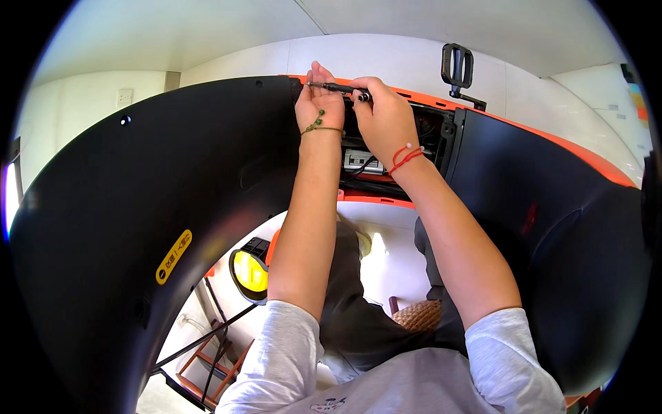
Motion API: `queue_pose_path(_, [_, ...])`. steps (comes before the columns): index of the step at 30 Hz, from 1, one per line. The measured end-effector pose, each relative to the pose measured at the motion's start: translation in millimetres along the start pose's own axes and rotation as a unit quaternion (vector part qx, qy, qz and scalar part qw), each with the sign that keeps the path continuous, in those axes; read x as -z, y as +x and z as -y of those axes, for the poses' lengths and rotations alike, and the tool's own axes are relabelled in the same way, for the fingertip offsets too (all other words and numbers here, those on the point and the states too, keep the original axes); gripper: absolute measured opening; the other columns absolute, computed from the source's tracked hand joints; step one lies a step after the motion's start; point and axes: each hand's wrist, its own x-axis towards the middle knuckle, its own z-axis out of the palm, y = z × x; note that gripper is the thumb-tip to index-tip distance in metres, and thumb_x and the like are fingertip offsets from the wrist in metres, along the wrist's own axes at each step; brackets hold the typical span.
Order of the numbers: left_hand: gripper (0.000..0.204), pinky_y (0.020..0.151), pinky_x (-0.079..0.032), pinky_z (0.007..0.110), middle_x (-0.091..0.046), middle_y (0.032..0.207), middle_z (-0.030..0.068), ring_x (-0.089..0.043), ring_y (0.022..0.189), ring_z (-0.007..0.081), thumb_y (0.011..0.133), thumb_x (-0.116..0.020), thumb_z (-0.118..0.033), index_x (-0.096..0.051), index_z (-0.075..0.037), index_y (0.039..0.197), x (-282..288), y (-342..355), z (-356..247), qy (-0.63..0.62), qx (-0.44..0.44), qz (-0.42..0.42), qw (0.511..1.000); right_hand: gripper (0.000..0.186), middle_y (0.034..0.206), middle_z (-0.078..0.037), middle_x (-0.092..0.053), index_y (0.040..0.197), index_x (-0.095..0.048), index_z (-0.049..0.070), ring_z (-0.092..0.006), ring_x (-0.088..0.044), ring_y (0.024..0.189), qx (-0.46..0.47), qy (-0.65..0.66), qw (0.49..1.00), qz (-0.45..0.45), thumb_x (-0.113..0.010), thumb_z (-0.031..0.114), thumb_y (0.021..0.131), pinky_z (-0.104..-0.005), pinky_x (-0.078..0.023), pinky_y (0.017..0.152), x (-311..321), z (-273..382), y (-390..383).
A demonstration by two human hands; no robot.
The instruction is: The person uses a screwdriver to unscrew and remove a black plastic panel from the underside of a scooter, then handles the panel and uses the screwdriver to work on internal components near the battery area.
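Note:
My right hand [386,114] is closed round a slim black screwdriver [339,87], its metal shaft pointing left. Palm up, my left hand [321,103] lies under the shaft with fingers stretched out and slightly curled, close to the tip. The tip is by the upper end of a large black curved panel [172,159], at its joint with an orange-edged section. Below my hands an open bay in that section shows a silver metal box [361,161] and dark cables. My wrists and forearms cover part of the bay.
Another black curved panel [552,228] stands at the right. A black pedal-like bracket [457,65] rises beyond the orange edge. Lower left are a yellow-and-black round part [249,272] and a reddish-brown frame [214,366]. A woven brown object [418,316] is near my legs.

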Motion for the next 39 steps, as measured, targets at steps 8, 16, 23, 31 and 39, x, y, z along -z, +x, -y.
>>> queue_pose_path(8, [0.023, 0.09, -0.052, 0.039, -0.057, 0.119, 0.0148, -0.057, 0.104, 0.0245, 0.097, -0.034, -0.007, -0.047, 0.003, 0.113, 3, 14, 1, 0.029, -0.024, 0.017, 0.999, 0.023, 0.096, -0.019, -0.064, 0.102, -0.061, 0.003, -0.0356, -0.062, 0.087, -0.02, -0.005, 0.999, 0.036, -0.054, 0.003, 0.08, -0.0415, -0.049, 0.076, -17, -3, 19])
queue_pose_path(16, [0.021, 0.086, -0.052, 0.036, -0.06, 0.11, 0.0124, -0.058, 0.098, 0.0231, 0.097, -0.037, -0.008, -0.051, 0.003, 0.109, 10, 24, -6, 0.009, -0.023, 0.041, 0.999, 0.023, 0.095, -0.017, -0.065, 0.098, -0.061, 0.005, -0.0345, -0.063, 0.087, 0.02, -0.01, 0.998, 0.056, -0.053, 0.0, 0.077, -0.0413, -0.05, 0.075, -20, 7, 33])
queue_pose_path(23, [0.019, 0.084, -0.052, 0.034, -0.062, 0.106, 0.0115, -0.06, 0.093, 0.0231, 0.096, -0.041, -0.008, -0.056, 0.002, 0.104, 13, 26, -6, 0.019, -0.036, 0.028, 0.999, 0.018, 0.092, -0.016, -0.065, 0.097, -0.06, 0.004, -0.034, -0.063, 0.081, 0.048, -0.016, 0.998, 0.047, -0.055, 0.0, 0.08, -0.0399, -0.05, 0.071, -22, 1, 35])
queue_pose_path(31, [0.023, 0.083, -0.052, 0.034, -0.064, 0.107, 0.0116, -0.061, 0.094, 0.0218, 0.097, -0.041, -0.012, -0.059, 0.0, 0.105, 20, 19, -6, 0.012, -0.022, 0.039, 0.999, 0.019, 0.094, -0.017, -0.065, 0.099, -0.06, 0.003, -0.0343, -0.063, 0.084, 0.051, -0.046, 0.996, 0.061, -0.055, 0.001, 0.081, -0.0391, -0.051, 0.072, -28, -1, 31])
queue_pose_path(39, [0.038, 0.104, -0.039, 0.036, -0.057, 0.122, 0.0111, -0.051, 0.117, 0.0218, 0.101, -0.03, -0.023, -0.052, 0.0, 0.122, 22, -12, 8, 0.112, 0.044, 0.101, 0.988, 0.025, 0.083, -0.019, -0.066, 0.098, -0.058, -0.001, -0.0354, -0.065, 0.076, -0.033, -0.104, 0.989, 0.101, -0.054, 0.021, 0.089, -0.0429, -0.052, 0.068, -36, -7, 26])
